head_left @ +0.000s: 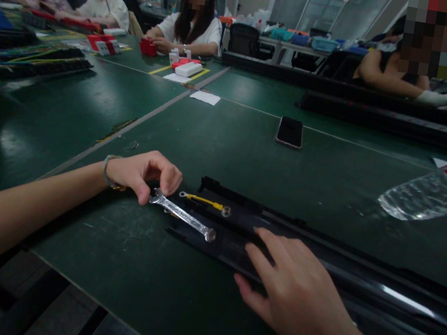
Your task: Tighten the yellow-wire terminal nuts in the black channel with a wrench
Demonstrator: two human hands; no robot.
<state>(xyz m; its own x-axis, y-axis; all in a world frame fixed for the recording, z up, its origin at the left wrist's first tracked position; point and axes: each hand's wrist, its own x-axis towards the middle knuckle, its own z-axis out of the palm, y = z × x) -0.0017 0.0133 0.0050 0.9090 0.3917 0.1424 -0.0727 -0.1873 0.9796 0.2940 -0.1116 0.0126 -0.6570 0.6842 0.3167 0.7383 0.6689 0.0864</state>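
My left hand (148,174) pinches the open end of a silver combination wrench (184,215) between thumb and fingers. The wrench's ring end sits around or over a fastener on a long black channel-shaped part (235,251). Just behind the wrench, a short yellow wire (203,201) with a ring terminal is fixed by a bolt (225,211) to the same part; its free end points left. My right hand (289,277) rests on the black part with its fingers spread, to the right of the wrench. Its palm hides some of the part.
Beyond the part, a smartphone (291,132) lies on the green table (234,152). A water bottle (437,181) is at the right. Wire bundles (36,61) lie at the left. Another black part (384,118) lies farther back. Co-workers sit around the table.
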